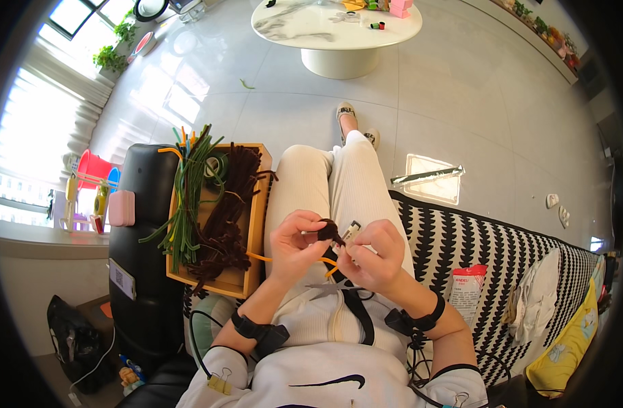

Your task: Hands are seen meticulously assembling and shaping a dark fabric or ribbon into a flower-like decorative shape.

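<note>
My left hand (300,245) and my right hand (375,255) meet above my lap, both gripping a small coiled piece of dark brown pipe cleaner (329,231) between thumbs and fingers. A small pale object with a dark end (351,232) shows beside my right fingers; its kind is unclear. An orange pipe cleaner (330,265) lies across my lap between the hands. On my left, a wooden box (263,204) carries a bundle of green pipe cleaners (189,204) and a mass of dark brown pipe cleaners (235,204). A roll of green tape (217,167) is inside it.
The black leather armrest (148,214) left of the box bears a pink case (122,208) and a phone-like object (121,279). Grey scissors (326,291) lie on my lap. A red-and-white packet (468,288) rests on the patterned sofa cover (428,229). Ahead stands a round marble-topped table (291,25).
</note>
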Tool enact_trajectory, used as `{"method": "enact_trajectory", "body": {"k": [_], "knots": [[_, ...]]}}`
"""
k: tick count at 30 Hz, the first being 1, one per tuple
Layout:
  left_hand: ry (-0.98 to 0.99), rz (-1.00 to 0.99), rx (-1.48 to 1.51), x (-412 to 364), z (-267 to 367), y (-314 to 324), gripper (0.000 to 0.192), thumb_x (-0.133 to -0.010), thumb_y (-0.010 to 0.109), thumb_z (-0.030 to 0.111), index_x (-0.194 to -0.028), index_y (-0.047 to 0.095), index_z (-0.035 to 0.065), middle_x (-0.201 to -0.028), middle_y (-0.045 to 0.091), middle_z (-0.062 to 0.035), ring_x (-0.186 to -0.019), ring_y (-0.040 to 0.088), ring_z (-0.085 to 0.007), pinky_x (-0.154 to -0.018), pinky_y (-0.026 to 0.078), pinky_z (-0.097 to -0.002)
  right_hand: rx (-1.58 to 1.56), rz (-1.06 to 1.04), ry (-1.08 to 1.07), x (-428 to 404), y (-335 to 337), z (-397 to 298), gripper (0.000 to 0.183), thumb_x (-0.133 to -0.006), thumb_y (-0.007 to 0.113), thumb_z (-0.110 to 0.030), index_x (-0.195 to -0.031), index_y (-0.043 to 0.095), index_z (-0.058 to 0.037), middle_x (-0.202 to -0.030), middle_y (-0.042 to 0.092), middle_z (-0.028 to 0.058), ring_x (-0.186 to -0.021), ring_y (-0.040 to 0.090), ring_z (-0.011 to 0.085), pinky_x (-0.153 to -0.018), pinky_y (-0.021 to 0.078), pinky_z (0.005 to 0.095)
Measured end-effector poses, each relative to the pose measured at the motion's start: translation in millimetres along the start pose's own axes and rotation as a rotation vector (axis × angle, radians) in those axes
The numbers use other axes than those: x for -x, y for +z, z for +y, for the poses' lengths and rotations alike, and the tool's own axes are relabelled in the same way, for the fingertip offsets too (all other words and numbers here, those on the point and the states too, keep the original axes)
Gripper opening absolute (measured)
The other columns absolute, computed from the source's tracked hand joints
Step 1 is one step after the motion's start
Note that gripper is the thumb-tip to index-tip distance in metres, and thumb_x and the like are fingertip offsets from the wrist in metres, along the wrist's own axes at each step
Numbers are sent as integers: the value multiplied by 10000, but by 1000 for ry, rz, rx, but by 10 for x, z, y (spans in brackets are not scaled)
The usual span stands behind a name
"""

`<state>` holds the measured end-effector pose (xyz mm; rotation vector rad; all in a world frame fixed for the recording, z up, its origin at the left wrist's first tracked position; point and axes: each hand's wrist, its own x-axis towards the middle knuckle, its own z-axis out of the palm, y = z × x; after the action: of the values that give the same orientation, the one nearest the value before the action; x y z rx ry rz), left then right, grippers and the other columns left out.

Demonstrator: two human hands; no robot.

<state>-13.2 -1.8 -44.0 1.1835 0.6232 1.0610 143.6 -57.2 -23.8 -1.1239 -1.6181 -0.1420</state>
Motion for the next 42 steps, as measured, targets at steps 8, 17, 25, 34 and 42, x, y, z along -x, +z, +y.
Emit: {"method": "enact_trajectory", "body": {"k": [8,17,25,34,42], "knots": [[-5,23,-61,0,-17,-35,151,-733,640,-166,-822,601,-51,-972,578,-110,-835,614,-139,-715,522,-228,5,-49,-87,-13,-3,-18,222,-544,712,6,-715,582,-48,-731,521,33,-655,512,219,-543,429,307],[35,-12,-94,-1,20,-67,159,-714,660,-160,-836,610,-71,-981,576,-127,-860,622,-157,-741,528,-237,-171,-171,288,-26,-4,-13,189,-619,751,21,-742,622,-43,-765,565,71,-656,534,212,-560,426,305],[171,-83,-245,-16,28,-87,192,-721,643,-165,-877,631,-53,-1014,560,-124,-903,596,-166,-791,509,-267,-431,-238,553,2,-17,29,250,-656,783,-4,-848,625,-34,-792,574,60,-662,569,170,-559,453,265],[237,-206,-267,-39,55,-105,222,-668,622,-148,-867,647,-53,-990,597,-138,-854,605,-184,-746,499,-247,-879,-342,1008,-76,-66,22,353,-735,740,19,-1060,606,-12,-970,566,50,-725,613,96,-639,507,222],[-99,-93,219,-1,-28,-132,234,-705,487,-183,-870,598,-59,-968,586,-136,-821,611,-169,-703,517,-257,-1101,-501,1071,-14,-94,241,140,-886,576,20,-1010,633,46,-901,613,70,-761,619,110,-653,496,210]]}}
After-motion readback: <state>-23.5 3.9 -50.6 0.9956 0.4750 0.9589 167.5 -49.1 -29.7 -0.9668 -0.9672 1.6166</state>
